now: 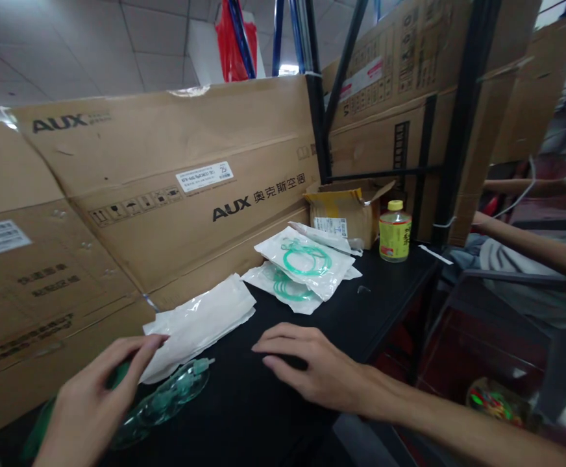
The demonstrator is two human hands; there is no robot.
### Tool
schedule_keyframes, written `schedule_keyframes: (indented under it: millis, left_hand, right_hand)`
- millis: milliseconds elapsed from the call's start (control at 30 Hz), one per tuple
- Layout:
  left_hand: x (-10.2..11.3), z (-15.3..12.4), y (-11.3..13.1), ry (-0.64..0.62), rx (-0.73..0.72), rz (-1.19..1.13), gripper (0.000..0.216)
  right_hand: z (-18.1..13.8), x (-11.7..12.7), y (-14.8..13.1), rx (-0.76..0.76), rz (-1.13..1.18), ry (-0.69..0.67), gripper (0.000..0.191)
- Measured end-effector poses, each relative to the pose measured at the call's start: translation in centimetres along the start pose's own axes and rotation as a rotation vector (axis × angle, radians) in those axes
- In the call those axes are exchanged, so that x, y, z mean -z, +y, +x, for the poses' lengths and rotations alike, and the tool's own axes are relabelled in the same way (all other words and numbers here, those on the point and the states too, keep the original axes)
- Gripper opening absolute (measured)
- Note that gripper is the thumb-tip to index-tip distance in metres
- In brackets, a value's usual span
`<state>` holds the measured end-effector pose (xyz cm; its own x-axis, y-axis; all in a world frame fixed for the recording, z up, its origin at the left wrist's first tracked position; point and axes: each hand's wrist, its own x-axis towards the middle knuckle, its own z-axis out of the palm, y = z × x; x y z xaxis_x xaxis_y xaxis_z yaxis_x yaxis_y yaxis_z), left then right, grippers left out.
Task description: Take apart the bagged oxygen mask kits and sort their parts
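My left hand (pixel 95 389) is at the lower left, thumb and forefinger pinched together at the left edge of a stack of flat white pouches (pixel 205 318). The pouch edge is partly hidden behind those fingertips. Clear green plastic masks (pixel 173 392) lie beside and partly behind this hand. Over the black tabletop (pixel 244 415), my right hand (pixel 312 363) hovers with its thumb apart from its bent fingers and nothing between them. Beyond it are clear-fronted packets (pixel 307 263) with coiled green tubing inside, piled loosely.
A small open carton (pixel 346 217) and a yellow-labelled bottle (pixel 395 232) stand at the back right. Large cardboard panels (pixel 166 155) wall the table's far side. A dark metal post (pixel 463 123) rises at the right, near another person's arm (pixel 531 246) and a grey chair (pixel 511 305).
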<state>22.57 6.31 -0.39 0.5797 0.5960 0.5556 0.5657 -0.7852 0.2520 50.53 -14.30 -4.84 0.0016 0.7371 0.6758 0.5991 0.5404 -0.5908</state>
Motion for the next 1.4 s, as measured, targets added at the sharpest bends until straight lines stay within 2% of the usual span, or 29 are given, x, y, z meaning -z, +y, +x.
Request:
schedule_keyframes:
  millis: [33,100,233,300,400,533,733,967,1100,1267,1400]
  left_hand:
    - [-0.4,1.5,2.0,-0.023,0.060,-0.051,0.039]
    - [-1.9,4.6,6.0,-0.065,0.082,-0.166,0.045]
    - [-6.8,9.9,12.0,-0.236,0.173,-0.425,0.039]
    - [-9.6,12.0,13.7,-0.272,0.230,-0.550,0.036]
    - [-13.4,14.3,15.0,-0.270,0.312,-0.621,0.038]
    - [-16.4,15.9,15.7,-0.250,0.439,-0.698,0.040]
    - [-17.5,16.9,16.6,-0.244,0.480,-0.822,0.027]
    - [-18.6,18.3,20.0,-0.299,0.606,-0.998,0.013]
    - [-19.6,18.9,21.2,-0.340,0.713,-1.041,0.024]
    - [-20.2,19.3,21.0,-0.306,0.754,-1.046,0.031]
    - [-19.3,19.3,20.2,-0.238,0.722,-1.049,0.026]
  right_hand:
    - [-0.9,0.9,0.4,-0.072,0.011,0.043,0.026]
    - [-2.3,2.2,1.4,-0.189,0.011,0.132,0.022]
    - [-3.7,2.8,3.5,-0.315,0.020,0.222,0.021]
    - [-3.9,2.7,3.9,-0.328,0.036,0.241,0.021]
    - [-3.9,2.5,3.7,-0.326,0.048,0.242,0.022]
    - [-4.0,2.6,3.4,-0.342,0.067,0.278,0.021]
    - [-4.1,2.7,3.6,-0.335,0.109,0.289,0.022]
    - [-4.1,2.5,3.6,-0.340,0.105,0.289,0.021]
    - [-4.0,2.5,3.3,-0.337,0.103,0.293,0.021]
    - [-4.2,2.5,3.4,-0.341,0.100,0.293,0.022]
    - [-4.3,2.4,3.9,-0.374,0.209,0.389,0.023]
